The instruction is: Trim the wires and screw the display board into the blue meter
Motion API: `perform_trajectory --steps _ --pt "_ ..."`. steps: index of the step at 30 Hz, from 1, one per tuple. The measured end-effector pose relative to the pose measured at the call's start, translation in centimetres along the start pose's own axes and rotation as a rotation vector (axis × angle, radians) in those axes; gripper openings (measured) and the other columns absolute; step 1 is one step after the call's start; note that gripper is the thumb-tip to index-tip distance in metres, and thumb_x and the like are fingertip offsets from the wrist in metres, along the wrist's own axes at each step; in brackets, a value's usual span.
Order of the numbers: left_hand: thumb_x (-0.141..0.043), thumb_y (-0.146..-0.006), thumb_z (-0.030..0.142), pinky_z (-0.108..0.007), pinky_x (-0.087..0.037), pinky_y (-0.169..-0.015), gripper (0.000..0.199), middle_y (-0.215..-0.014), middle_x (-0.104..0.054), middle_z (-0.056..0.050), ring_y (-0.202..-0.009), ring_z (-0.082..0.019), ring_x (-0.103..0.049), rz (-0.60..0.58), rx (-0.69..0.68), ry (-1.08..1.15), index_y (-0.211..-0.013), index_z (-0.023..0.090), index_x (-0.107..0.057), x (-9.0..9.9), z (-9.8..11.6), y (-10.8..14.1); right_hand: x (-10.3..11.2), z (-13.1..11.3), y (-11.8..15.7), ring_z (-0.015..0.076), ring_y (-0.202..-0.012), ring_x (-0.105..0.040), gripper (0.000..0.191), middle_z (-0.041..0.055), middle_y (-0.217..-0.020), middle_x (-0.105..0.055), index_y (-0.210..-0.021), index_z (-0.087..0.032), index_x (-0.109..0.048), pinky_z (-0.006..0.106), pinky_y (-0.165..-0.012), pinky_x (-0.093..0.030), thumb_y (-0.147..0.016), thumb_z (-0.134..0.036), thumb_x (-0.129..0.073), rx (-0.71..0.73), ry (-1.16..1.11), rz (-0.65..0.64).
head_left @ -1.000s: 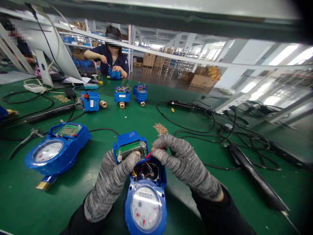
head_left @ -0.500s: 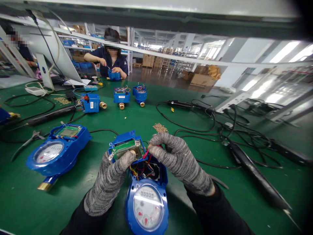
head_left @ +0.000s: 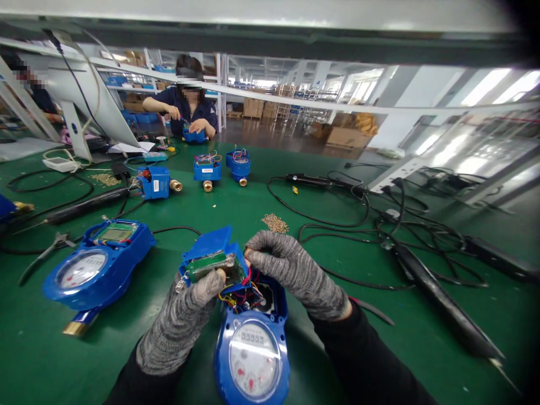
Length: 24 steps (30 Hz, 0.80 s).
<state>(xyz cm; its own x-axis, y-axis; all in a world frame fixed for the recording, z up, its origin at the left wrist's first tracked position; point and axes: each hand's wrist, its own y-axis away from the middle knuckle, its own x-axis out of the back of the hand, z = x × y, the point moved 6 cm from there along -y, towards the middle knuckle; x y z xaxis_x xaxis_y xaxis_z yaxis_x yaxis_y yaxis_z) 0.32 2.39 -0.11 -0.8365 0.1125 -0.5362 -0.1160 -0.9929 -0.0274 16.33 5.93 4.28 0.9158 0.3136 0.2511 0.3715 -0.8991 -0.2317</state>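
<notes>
A blue water meter (head_left: pixel 253 354) with a round dial lies in front of me, its wire-filled compartment open. My left hand (head_left: pixel 185 312), in a grey knitted glove, grips the blue cover with a green circuit board (head_left: pixel 211 267), thumb on the board. The cover is tilted above the compartment. My right hand (head_left: pixel 291 267), gloved too, is pinched at the cover's right edge beside the red wires (head_left: pixel 247 275); what its fingertips hold is too small to make out. Left of them sits another blue meter (head_left: pixel 99 261) with a display.
Pliers (head_left: pixel 46 256) lie at the left. Further back stand several blue meters (head_left: pixel 206 169). A pile of small screws (head_left: pixel 275 223) is beyond my right hand. Black tools (head_left: pixel 442 301) and cables lie at the right. A person (head_left: pixel 189 107) works across the table.
The cover with the board has tilted and shifted slightly left with my left hand. My right hand has moved slightly left, and a red-handled tool shows more beside my right wrist.
</notes>
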Motion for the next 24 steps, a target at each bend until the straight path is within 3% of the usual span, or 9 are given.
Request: perform_trajectory --steps 5,11,13,16,18,21,24 --pt "-0.081 -0.079 0.037 -0.042 -0.050 -0.110 0.026 -0.101 -0.080 -0.006 -0.120 -0.029 -0.066 -0.077 0.052 0.010 -0.102 0.023 -0.080 -0.3 -0.2 -0.1 -1.1 0.1 -0.7 0.0173 -0.075 -0.062 0.018 0.0008 -0.079 -0.068 -0.081 -0.020 -0.068 0.029 -0.069 -0.048 -0.084 -0.037 -0.070 0.025 -0.070 -0.022" --pt "-0.084 -0.074 0.036 -0.045 -0.057 -0.101 0.017 -0.093 -0.080 -0.007 -0.106 -0.032 -0.073 -0.093 0.107 0.169 -0.082 0.022 -0.081 -1.6 -0.4 0.1 -1.8 0.2 -1.0 0.0184 -0.072 -0.065 0.023 0.0018 -0.078 -0.071 -0.082 -0.019 -0.069 0.030 -0.066 -0.050 -0.083 -0.042 -0.072 -0.020 -0.186 -0.108" --pt "-0.085 -0.072 0.033 -0.043 -0.060 -0.097 0.014 -0.091 -0.080 -0.005 -0.100 -0.030 -0.075 -0.036 0.079 0.217 -0.080 0.023 -0.081 -1.8 -0.3 0.2 -1.1 0.0 -0.6 0.0213 -0.080 -0.067 0.017 0.0037 -0.085 -0.074 -0.086 -0.019 -0.071 0.034 -0.072 -0.053 -0.084 -0.036 -0.070 -0.008 -0.063 -0.011" --pt "-0.086 -0.070 0.033 -0.040 -0.062 -0.093 0.020 -0.093 -0.081 -0.004 -0.092 -0.028 -0.077 0.068 0.029 0.211 -0.087 0.023 -0.081 -1.6 -0.1 0.2 0.8 -1.7 1.5 0.0239 -0.097 -0.067 0.013 0.0050 -0.101 -0.074 -0.099 -0.022 -0.072 0.044 -0.092 -0.051 -0.087 -0.024 -0.068 0.151 0.279 0.357" --pt "-0.086 -0.071 0.034 -0.040 -0.062 -0.092 0.021 -0.093 -0.080 -0.004 -0.090 -0.027 -0.077 0.107 -0.028 0.158 -0.087 0.022 -0.080 -1.4 0.2 0.3 1.0 -3.5 3.7 0.0220 -0.101 -0.065 0.015 0.0032 -0.104 -0.073 -0.103 -0.025 -0.070 0.045 -0.098 -0.048 -0.090 -0.018 -0.066 0.300 0.436 0.537" --pt "-0.084 -0.074 0.033 -0.040 -0.060 -0.097 0.016 -0.100 -0.080 -0.002 -0.100 -0.028 -0.075 0.132 -0.133 0.029 -0.085 0.024 -0.079 -1.0 0.4 0.6 -0.7 -5.1 5.9 0.0173 -0.100 -0.066 0.024 0.0004 -0.105 -0.072 -0.108 -0.028 -0.068 0.035 -0.093 -0.053 -0.092 -0.011 -0.063 0.427 0.462 0.520" --pt "-0.079 -0.080 0.036 -0.039 -0.057 -0.102 0.019 -0.112 -0.077 -0.002 -0.114 -0.027 -0.069 0.185 -0.167 -0.088 -0.096 0.026 -0.078 0.0 -0.3 1.2 -2.4 -5.5 6.8 0.0158 -0.102 -0.068 0.030 -0.0001 -0.111 -0.073 -0.115 -0.028 -0.067 0.029 -0.093 -0.056 -0.091 -0.010 -0.064 0.458 0.436 0.519"
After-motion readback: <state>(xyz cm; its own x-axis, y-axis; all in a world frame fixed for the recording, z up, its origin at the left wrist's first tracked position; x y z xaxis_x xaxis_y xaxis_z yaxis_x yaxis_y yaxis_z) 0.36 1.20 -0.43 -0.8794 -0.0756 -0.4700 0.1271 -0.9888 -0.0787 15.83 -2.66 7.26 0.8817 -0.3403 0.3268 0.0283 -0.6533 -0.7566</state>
